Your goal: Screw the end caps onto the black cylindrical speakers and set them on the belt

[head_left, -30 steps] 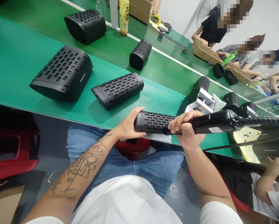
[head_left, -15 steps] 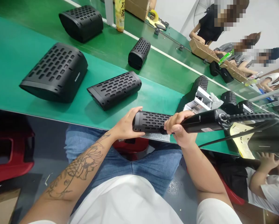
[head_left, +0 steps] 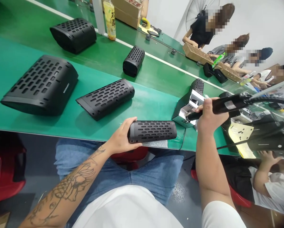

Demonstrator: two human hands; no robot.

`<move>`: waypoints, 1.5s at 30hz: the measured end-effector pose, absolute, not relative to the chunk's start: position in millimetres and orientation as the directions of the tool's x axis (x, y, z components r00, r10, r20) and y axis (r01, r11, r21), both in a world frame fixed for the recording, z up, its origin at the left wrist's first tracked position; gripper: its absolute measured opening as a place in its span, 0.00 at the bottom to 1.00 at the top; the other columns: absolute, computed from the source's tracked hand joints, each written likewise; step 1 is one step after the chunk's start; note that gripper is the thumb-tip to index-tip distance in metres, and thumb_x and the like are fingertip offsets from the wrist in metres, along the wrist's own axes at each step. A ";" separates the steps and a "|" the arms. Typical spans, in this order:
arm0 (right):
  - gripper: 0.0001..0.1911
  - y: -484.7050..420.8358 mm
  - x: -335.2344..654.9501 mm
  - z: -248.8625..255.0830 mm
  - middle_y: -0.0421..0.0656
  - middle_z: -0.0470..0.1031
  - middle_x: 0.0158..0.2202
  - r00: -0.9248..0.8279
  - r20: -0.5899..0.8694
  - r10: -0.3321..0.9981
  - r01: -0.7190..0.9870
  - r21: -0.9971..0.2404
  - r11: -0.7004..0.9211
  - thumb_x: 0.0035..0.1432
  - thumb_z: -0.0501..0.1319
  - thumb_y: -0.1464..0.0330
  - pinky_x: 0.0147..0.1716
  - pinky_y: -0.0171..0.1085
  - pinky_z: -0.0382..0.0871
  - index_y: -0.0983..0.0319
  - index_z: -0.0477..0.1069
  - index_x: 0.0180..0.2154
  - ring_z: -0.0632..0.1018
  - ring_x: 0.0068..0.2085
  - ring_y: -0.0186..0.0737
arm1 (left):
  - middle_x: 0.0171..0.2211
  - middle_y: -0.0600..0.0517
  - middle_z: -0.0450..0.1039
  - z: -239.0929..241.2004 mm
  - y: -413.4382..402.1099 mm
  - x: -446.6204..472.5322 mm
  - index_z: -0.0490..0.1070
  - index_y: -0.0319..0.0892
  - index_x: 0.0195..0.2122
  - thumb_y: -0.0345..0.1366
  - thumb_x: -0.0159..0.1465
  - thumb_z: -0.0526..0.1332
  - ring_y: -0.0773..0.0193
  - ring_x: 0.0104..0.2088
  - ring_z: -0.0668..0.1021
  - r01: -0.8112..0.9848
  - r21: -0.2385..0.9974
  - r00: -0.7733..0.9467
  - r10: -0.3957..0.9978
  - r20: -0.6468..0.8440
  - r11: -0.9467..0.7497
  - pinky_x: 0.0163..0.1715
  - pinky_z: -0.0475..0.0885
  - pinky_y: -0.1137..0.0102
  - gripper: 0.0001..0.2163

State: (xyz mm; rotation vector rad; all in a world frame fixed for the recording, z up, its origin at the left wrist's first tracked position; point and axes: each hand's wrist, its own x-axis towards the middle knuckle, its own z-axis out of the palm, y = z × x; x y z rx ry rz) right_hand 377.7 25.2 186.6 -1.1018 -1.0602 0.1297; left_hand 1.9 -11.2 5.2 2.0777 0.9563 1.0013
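Observation:
My left hand [head_left: 121, 136] grips the left end of a black perforated cylinder speaker [head_left: 153, 130] lying along the near edge of the green bench [head_left: 18, 123]. My right hand [head_left: 207, 117] is closed round a black electric screwdriver [head_left: 224, 104], held up and to the right of the speaker's right end; its tip points left and down, clear of the speaker. A coiled cable [head_left: 272, 101] runs off the tool to the right.
Black speaker housings lie on the bench: a large one [head_left: 41, 85], a long one [head_left: 106, 98], a small cylinder [head_left: 133, 60], another large one [head_left: 73, 34]. A part-open unit [head_left: 189, 106] sits by my right hand. A drink bottle [head_left: 109, 19] stands behind. Several people work at the far right.
My right hand has lifted the screwdriver off the speaker's right end, up and to the right. The left hand keeps its hold on the speaker. The camera has shifted slightly.

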 end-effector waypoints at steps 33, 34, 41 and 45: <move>0.34 -40.6 201.4 182.3 0.29 0.74 0.20 -0.092 0.496 0.863 -0.156 -0.863 0.480 0.62 0.86 0.34 0.21 0.42 0.82 0.51 0.74 0.38 0.72 0.16 0.37 | 0.87 0.35 0.67 15.1 -10.3 16.8 0.56 0.57 0.93 0.56 0.62 0.90 0.25 0.85 0.76 0.231 0.867 0.469 0.831 0.299 -0.442 0.85 0.75 0.27 0.65; 0.34 -40.8 201.2 180.8 0.29 0.74 0.20 -0.102 0.485 0.869 -0.151 -0.871 0.468 0.62 0.86 0.35 0.21 0.42 0.82 0.51 0.73 0.38 0.72 0.16 0.37 | 0.87 0.35 0.68 14.8 -10.3 17.3 0.56 0.57 0.93 0.56 0.62 0.90 0.25 0.85 0.76 0.231 0.865 0.468 0.830 0.303 -0.446 0.85 0.76 0.28 0.65; 0.28 -43.1 204.0 175.5 0.30 0.76 0.22 -0.217 0.492 0.843 -0.193 -0.868 0.457 0.67 0.87 0.46 0.23 0.41 0.81 0.52 0.73 0.37 0.73 0.17 0.36 | 0.87 0.32 0.68 13.9 -10.4 18.6 0.52 0.53 0.95 0.54 0.63 0.89 0.25 0.85 0.77 0.258 0.839 0.483 0.816 0.317 -0.479 0.85 0.77 0.33 0.66; 0.31 -41.8 209.3 168.8 0.30 0.73 0.21 -0.269 0.413 0.870 -0.148 -0.910 0.386 0.64 0.86 0.42 0.23 0.43 0.80 0.51 0.72 0.35 0.70 0.17 0.37 | 0.87 0.33 0.69 14.0 -11.3 18.7 0.52 0.53 0.94 0.54 0.62 0.90 0.25 0.84 0.77 0.267 0.836 0.477 0.820 0.316 -0.478 0.85 0.77 0.34 0.67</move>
